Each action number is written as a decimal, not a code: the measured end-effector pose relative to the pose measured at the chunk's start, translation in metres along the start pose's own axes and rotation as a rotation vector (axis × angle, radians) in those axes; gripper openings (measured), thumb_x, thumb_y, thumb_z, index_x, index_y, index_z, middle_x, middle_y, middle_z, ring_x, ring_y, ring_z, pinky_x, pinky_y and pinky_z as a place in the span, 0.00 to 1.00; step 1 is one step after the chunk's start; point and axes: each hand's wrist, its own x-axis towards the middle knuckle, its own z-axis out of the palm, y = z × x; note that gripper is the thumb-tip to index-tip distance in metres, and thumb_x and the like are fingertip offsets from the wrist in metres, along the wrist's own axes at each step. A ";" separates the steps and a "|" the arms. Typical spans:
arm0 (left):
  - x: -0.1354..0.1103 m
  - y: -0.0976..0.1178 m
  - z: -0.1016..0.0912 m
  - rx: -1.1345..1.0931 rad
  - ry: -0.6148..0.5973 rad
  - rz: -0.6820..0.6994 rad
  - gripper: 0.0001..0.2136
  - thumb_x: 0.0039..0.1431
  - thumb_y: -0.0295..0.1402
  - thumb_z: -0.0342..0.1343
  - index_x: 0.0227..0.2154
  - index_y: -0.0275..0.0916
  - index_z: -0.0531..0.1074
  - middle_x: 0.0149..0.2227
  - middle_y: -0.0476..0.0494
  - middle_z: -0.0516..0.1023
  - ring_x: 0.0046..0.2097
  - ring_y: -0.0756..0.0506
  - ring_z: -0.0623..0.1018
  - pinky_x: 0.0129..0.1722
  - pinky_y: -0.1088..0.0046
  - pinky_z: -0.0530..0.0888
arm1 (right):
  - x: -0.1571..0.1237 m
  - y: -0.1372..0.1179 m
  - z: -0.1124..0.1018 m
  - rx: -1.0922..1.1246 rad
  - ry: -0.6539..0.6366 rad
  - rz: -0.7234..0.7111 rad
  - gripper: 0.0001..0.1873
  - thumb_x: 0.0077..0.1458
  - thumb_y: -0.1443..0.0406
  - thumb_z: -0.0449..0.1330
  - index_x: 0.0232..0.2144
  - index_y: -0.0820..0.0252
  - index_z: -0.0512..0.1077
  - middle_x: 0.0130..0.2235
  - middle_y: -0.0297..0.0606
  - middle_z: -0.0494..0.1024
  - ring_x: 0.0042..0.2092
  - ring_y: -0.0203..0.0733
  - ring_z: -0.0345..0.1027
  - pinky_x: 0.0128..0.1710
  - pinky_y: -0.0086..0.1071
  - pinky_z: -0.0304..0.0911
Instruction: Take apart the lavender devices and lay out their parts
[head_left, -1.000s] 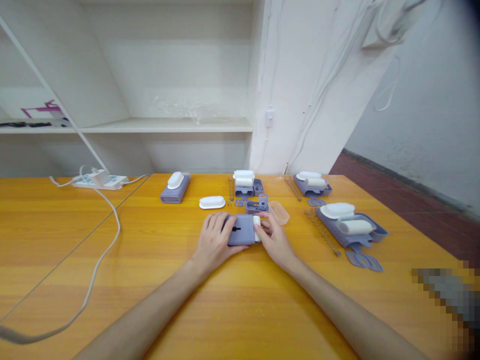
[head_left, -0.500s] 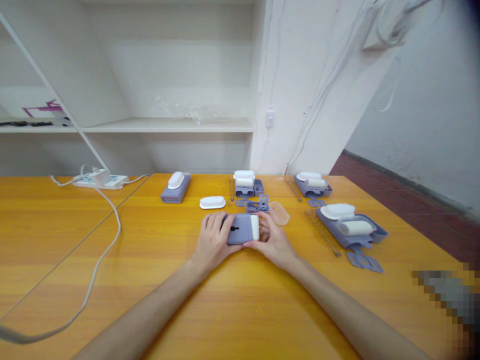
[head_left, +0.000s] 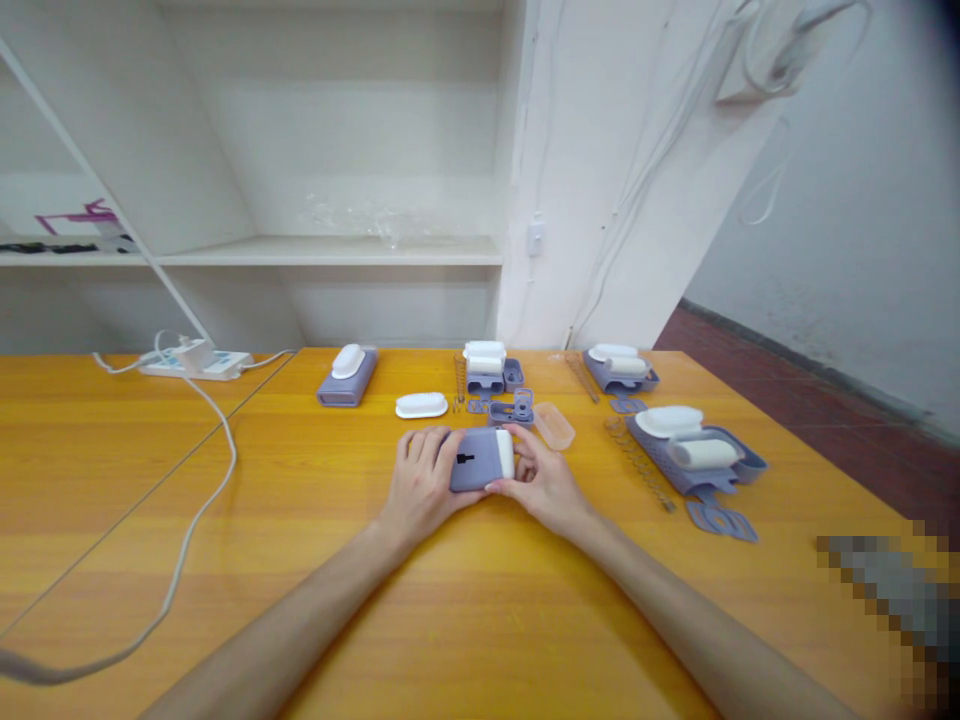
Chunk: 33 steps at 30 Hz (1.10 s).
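Between my hands is a small grey-purple plastic housing [head_left: 477, 472], lying sideways with a dark cutout in its face. A white rounded end piece [head_left: 506, 455] sticks out of its right end. My left hand [head_left: 421, 480] is wrapped round the housing's left end, with the thumb along its near side. With thumb and fingers, my right hand [head_left: 546, 487] grips the white end piece from the right. Just beyond lie a white oval brush-like part [head_left: 421, 405], an open grey-purple shell [head_left: 510, 413] and a translucent peach lid [head_left: 554, 427].
A closed grey-purple unit [head_left: 349, 377] stands back left. Sets of parts lie behind and at right, with white rollers [head_left: 703, 454], coil springs [head_left: 641, 465] and flat grey-purple frames [head_left: 721, 521]. A power strip [head_left: 196, 361] with a trailing cable [head_left: 196, 510] occupies the left side.
The camera view has shifted slightly, moving everything a little left in the picture. The white end piece seems to stick out slightly less; both hands keep the same hold.
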 end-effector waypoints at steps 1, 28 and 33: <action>0.000 0.000 0.000 0.001 0.001 0.001 0.30 0.51 0.51 0.55 0.51 0.35 0.62 0.46 0.32 0.71 0.45 0.38 0.70 0.47 0.58 0.62 | 0.000 0.000 0.000 -0.008 0.003 0.000 0.41 0.38 0.58 0.70 0.54 0.56 0.60 0.39 0.39 0.75 0.26 0.35 0.67 0.27 0.31 0.66; 0.001 -0.004 0.002 0.006 0.014 0.020 0.30 0.51 0.51 0.56 0.50 0.35 0.62 0.47 0.33 0.71 0.45 0.38 0.70 0.47 0.58 0.63 | -0.006 -0.014 0.004 -0.124 -0.005 -0.040 0.36 0.45 0.62 0.66 0.55 0.54 0.57 0.42 0.40 0.74 0.33 0.38 0.67 0.30 0.31 0.64; 0.001 -0.004 0.002 0.011 0.013 0.041 0.30 0.49 0.50 0.57 0.51 0.35 0.62 0.47 0.33 0.71 0.45 0.37 0.70 0.48 0.58 0.63 | -0.006 -0.013 0.003 -0.152 0.000 -0.085 0.33 0.44 0.62 0.67 0.51 0.54 0.58 0.42 0.40 0.72 0.38 0.41 0.68 0.33 0.33 0.65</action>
